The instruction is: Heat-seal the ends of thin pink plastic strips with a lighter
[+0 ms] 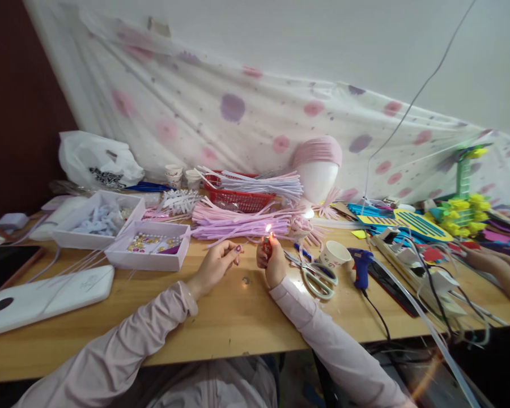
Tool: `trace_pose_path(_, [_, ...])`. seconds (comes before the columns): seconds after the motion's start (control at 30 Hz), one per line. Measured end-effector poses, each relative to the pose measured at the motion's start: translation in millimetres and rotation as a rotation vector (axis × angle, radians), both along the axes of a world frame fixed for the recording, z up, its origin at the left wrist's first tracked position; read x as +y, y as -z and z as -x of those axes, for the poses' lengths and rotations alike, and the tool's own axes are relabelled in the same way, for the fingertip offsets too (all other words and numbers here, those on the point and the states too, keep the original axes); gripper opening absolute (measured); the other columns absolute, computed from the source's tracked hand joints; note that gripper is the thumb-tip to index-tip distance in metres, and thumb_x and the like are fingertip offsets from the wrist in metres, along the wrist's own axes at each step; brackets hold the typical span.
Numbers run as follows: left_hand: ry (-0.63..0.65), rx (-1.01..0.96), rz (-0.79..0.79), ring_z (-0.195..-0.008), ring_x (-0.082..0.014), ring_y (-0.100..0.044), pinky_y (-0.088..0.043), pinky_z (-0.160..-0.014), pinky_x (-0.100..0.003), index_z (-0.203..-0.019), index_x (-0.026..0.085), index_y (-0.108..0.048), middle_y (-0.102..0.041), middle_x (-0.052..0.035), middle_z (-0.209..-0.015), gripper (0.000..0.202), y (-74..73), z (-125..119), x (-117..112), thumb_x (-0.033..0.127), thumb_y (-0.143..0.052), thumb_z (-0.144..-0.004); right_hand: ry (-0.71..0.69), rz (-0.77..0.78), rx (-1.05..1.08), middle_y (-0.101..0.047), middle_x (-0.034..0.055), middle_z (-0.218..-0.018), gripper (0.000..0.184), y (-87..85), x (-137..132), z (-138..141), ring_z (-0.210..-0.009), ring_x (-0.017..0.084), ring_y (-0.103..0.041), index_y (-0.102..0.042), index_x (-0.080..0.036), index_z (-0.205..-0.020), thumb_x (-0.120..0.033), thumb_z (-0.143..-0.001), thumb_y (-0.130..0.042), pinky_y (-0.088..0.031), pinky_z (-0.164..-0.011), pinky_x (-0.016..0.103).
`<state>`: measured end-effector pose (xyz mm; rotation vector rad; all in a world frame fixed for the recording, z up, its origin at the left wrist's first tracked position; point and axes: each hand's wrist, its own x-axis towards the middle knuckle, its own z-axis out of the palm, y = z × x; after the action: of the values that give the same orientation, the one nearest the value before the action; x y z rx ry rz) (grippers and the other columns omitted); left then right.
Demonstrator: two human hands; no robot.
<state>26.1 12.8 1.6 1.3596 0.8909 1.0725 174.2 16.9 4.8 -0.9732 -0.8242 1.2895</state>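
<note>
A red lighter (266, 247) is gripped in my right hand (274, 265), and a small flame (268, 228) burns at its top. To the left, apart from the flame, my left hand (218, 265) has thumb and forefinger pinched together; whatever sits between the fingertips is too small to name. On the table below and between the hands lies a small round shiny piece (246, 280). Scissors with pale handles (318, 280) rest just right of my right wrist. Behind both hands spreads a bundle of pink and lilac pipe cleaners (242, 222).
Two white boxes (147, 256) with beads and fuzzy pieces stand left, near a white power bank-like slab (55, 297). A paper cup (335, 254), blue glue gun (360, 266) and power strip (402, 266) with cables are right. A red basket (238, 199) and a foam head (318, 175) stand behind. Another person's hand (480, 258) is far right.
</note>
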Motion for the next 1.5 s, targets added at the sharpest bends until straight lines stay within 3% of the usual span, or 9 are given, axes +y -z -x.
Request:
trace_pose_path(0.33, [-0.005, -0.035, 0.026, -0.039, -0.0032, -0.03, -0.02, -0.039, -0.019, -0.076, 0.014, -0.054, -0.049, 0.0052, -0.057, 0.035, -0.2, -0.5, 0.4, 0.048, -0.057, -0.074, -0.038, -0.107, -0.239, -0.026, -0.008, -0.045, 0.038, -1.6, -9.3, 9.7, -0.038, 0.007, -0.018, -0.034, -0.023, -0.062, -0.058, -0.071, -0.048, -0.011, -0.037, 0.023])
trace_pose_path(0.7, [0.005, -0.081, 0.078, -0.039, -0.0026, -0.029, -0.02, -0.037, -0.018, -0.075, 0.015, -0.052, -0.048, 0.006, -0.056, 0.037, -1.9, -1.3, -1.0, 0.051, -0.059, -0.071, -0.116, -0.132, -0.202, -0.029, -0.0082, -0.054, 0.038, 5.2, -5.9, 9.6, -0.041, 0.005, -0.022, -0.04, -0.021, -0.068, -0.055, -0.071, -0.055, -0.011, -0.039, 0.02])
trace_pose_path(0.93, [-0.008, -0.135, 0.116, -0.039, -0.0012, -0.029, -0.017, -0.036, -0.016, -0.073, 0.016, -0.049, -0.047, 0.0066, -0.057, 0.036, -3.3, -0.4, -1.3, 0.049, -0.062, -0.07, -0.117, -0.106, -0.187, -0.026, -0.0087, -0.05, 0.049, 9.6, -4.6, 7.7, -0.04, 0.006, -0.018, -0.04, -0.02, -0.063, -0.067, -0.07, -0.053, -0.01, -0.038, 0.02])
trace_pose_path(1.13, [0.126, -0.272, 0.29, -0.037, 0.0003, -0.021, -0.012, -0.036, -0.014, -0.08, 0.017, -0.047, -0.044, 0.009, -0.057, 0.034, -7.4, 1.2, -3.3, 0.044, -0.066, -0.07, -0.018, -0.26, -0.374, -0.039, -0.0062, -0.051, 0.03, 6.6, -11.2, 7.8, -0.045, 0.007, -0.028, -0.058, -0.019, -0.071, -0.046, -0.065, -0.071, -0.02, -0.042, 0.021])
trace_pose_path(1.3, [0.202, -0.273, 0.336, -0.038, 0.0, -0.02, -0.01, -0.036, -0.014, -0.083, 0.017, -0.048, -0.042, 0.0091, -0.055, 0.036, -6.2, 1.7, -2.2, 0.045, -0.066, -0.071, -0.088, -0.177, -0.308, -0.035, -0.0075, -0.043, 0.031, 10.0, -9.4, 7.9, -0.04, 0.007, -0.023, -0.066, -0.017, -0.079, -0.044, -0.066, -0.069, -0.015, -0.04, 0.023])
trace_pose_path(1.5, [0.295, -0.25, 0.365, -0.039, 0.0006, -0.016, -0.008, -0.037, -0.014, -0.089, 0.016, -0.051, -0.041, 0.0084, -0.058, 0.039, -7.2, 2.7, -3.0, 0.049, -0.065, -0.073, -0.156, -0.13, -0.2, -0.032, -0.0099, -0.039, 0.029, 9.8, -8.5, 8.8, -0.035, 0.004, -0.02, -0.064, -0.014, -0.075, -0.041, -0.065, -0.07, -0.011, -0.038, 0.022])
